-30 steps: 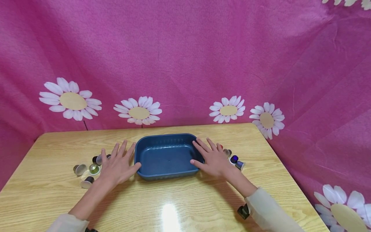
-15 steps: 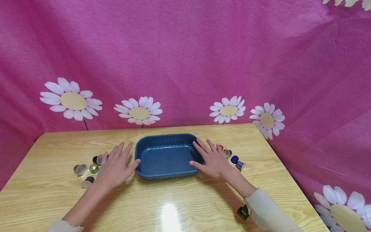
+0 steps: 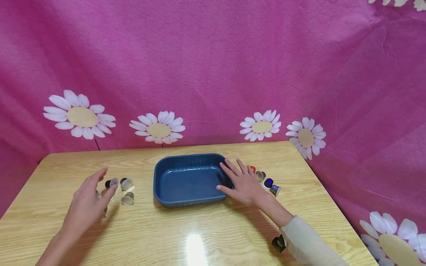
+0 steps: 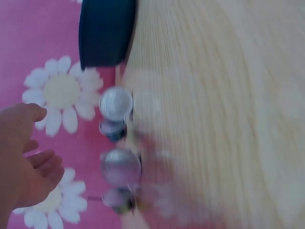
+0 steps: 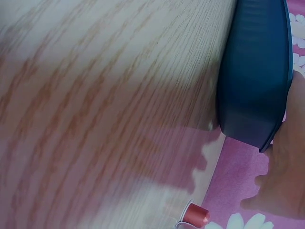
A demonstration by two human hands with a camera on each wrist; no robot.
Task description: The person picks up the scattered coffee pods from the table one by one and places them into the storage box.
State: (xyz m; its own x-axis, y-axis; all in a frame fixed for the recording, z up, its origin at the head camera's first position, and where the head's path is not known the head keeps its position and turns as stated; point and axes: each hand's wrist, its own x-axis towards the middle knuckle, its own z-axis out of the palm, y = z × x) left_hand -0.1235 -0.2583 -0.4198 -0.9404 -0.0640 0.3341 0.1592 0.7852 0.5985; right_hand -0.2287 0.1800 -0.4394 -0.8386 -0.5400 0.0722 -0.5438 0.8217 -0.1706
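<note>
A dark blue rectangular plastic basin point(image 3: 193, 184) stands at the table's middle with nothing in it. My right hand point(image 3: 244, 184) rests at its right rim, fingers spread and straight. In the right wrist view the thumb side of that hand point(image 5: 286, 167) meets the basin's edge. To the left, my left hand point(image 3: 84, 203) hovers beside a group of coffee capsules, thumb and fingers apart and nothing between them. A greyish capsule point(image 3: 128, 198) and a dark-based one point(image 3: 126, 183) lie right of its fingers; another capsule point(image 3: 112, 182) shows by the thumb tip. The hand hides part of the group.
Right of the basin lie more capsules: a red one point(image 3: 253, 169), a grey one point(image 3: 259, 176), a blue one point(image 3: 268, 183) and a purple one point(image 3: 275, 190). A pink curtain point(image 3: 213, 74) with daisies hangs behind the wooden table point(image 3: 159, 236).
My left hand has left the basin's left side and moved left over the capsules, uncovering the two nearest the basin. The right hand has stayed at the right rim.
</note>
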